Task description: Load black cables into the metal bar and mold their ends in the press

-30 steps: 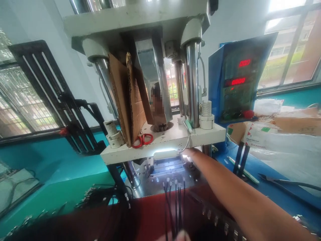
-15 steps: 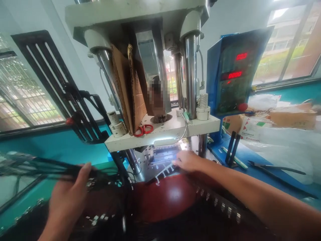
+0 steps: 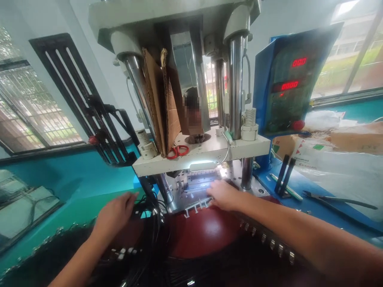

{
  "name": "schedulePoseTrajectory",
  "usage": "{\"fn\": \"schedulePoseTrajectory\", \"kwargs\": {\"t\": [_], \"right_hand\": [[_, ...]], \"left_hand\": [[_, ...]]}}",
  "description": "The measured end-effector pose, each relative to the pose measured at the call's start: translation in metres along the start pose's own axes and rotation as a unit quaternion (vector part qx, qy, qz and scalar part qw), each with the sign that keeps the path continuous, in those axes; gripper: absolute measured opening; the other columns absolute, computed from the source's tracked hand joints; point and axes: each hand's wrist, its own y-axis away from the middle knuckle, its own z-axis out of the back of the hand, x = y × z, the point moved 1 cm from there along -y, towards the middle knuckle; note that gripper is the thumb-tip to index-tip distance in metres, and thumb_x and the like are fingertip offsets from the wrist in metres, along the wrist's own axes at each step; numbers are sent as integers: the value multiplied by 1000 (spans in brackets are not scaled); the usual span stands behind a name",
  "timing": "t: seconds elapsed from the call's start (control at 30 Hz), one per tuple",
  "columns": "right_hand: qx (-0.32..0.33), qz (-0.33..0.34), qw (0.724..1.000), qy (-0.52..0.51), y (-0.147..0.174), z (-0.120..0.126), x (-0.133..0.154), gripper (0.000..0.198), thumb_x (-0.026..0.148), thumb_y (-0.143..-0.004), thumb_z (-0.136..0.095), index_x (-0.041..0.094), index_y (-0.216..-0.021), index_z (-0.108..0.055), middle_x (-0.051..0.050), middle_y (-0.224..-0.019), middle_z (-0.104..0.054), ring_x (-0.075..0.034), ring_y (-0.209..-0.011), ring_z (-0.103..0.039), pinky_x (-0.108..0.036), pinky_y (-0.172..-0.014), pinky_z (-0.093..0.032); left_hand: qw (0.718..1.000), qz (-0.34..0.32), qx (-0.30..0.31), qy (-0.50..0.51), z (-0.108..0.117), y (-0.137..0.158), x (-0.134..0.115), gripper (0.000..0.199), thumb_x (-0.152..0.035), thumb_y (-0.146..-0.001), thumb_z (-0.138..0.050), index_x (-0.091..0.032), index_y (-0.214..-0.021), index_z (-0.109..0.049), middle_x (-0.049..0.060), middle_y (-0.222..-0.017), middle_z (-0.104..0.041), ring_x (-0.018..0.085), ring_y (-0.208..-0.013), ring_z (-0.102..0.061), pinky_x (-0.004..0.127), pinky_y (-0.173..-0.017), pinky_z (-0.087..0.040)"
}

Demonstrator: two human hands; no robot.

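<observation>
My right hand (image 3: 223,195) is closed on one end of a pale, branched plastic sprue (image 3: 197,207), in front of the lit mould (image 3: 201,181) at the foot of the press. The sprue's short side arms point down over the dark red tabletop (image 3: 209,231). To the left, my left hand (image 3: 115,213) has its fingers drawn together beside a bundle of black cables (image 3: 155,227). The cables seem to run from its fingertips, though the contact is partly hidden. Small metal-ended connectors (image 3: 272,244) lie in a row below my right forearm.
Press posts (image 3: 236,87) and a pale plate (image 3: 203,157) stand ahead, with red-handled scissors (image 3: 178,151) and cardboard (image 3: 163,107) on the plate. A blue control box (image 3: 284,91) is at right, above pliers (image 3: 338,199). More black cables (image 3: 30,263) lie along the front left.
My left hand has swung right and inward, and the black cables from the left now lie nearer the middle. My right hand stays on the sprue. The whole view has shifted slightly.
</observation>
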Motion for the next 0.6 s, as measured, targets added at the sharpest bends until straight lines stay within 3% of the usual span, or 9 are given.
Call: {"fn": "schedulePoseTrajectory", "kwargs": {"t": [0.07, 0.13, 0.2, 0.23, 0.37, 0.5, 0.6], "right_hand": [[0, 14, 999, -32, -5, 2, 7, 36, 42, -81, -68, 16, -105, -64, -8, -107, -63, -25, -100, -57, -41, -83, -46], [5, 26, 997, -65, -11, 3, 16, 36, 43, -81, -68, 17, -106, -65, -7, -102, -65, -21, -91, -60, -36, -75, -48], [9, 35, 995, -95, -17, 4, 27, 25, 38, -84, -66, 17, -98, -68, -4, -90, -67, -18, -79, -62, -32, -69, -49], [5, 37, 994, -107, -18, 6, 31, 18, 33, -85, -65, 17, -92, -69, -2, -85, -68, -17, -76, -62, -30, -67, -48], [-58, 25, 986, -151, 5, 38, 34, 10, 23, -86, -64, 20, -85, -73, -2, -85, -70, -16, -82, -62, -25, -73, -46], [-148, -47, 972, -177, 97, 81, 17, 21, 31, -95, -52, 21, -92, -70, -3, -91, -68, -17, -88, -62, -27, -80, -46], [-248, -218, 926, -184, 210, 79, -11, 21, 41, -90, -57, 26, -84, -70, -4, -89, -69, -19, -78, -64, -30, -70, -50]], "left_hand": [[994, -65, -32, 83, 8, 1, -28, 40, -46, -93, -35, -20, -99, -65, 11, -97, -67, 27, -93, -61, 35, -85, -44], [968, -145, 2, 206, 4, -2, -57, 34, -43, -94, -39, -24, -106, -64, 7, -115, -64, 24, -111, -54, 32, -98, -38], [948, -176, 112, 239, -12, -7, -78, 29, -44, -90, -47, -24, -87, -68, 6, -95, -69, 24, -97, -59, 32, -91, -41], [944, -181, 139, 236, -22, -9, -85, 29, -45, -88, -50, -24, -78, -67, 5, -84, -69, 24, -86, -60, 31, -85, -43], [950, -159, 154, 220, -52, -13, -86, 27, -45, -88, -49, -22, -85, -64, 5, -84, -66, 24, -81, -59, 31, -76, -42], [954, -149, 150, 212, -61, -11, -68, 29, -44, -93, -40, -22, -96, -59, 8, -95, -64, 26, -89, -59, 36, -83, -42], [958, -183, 126, 181, -60, -17, -67, 30, -44, -91, -44, -21, -104, -58, 11, -110, -62, 28, -104, -56, 39, -94, -38]]}}
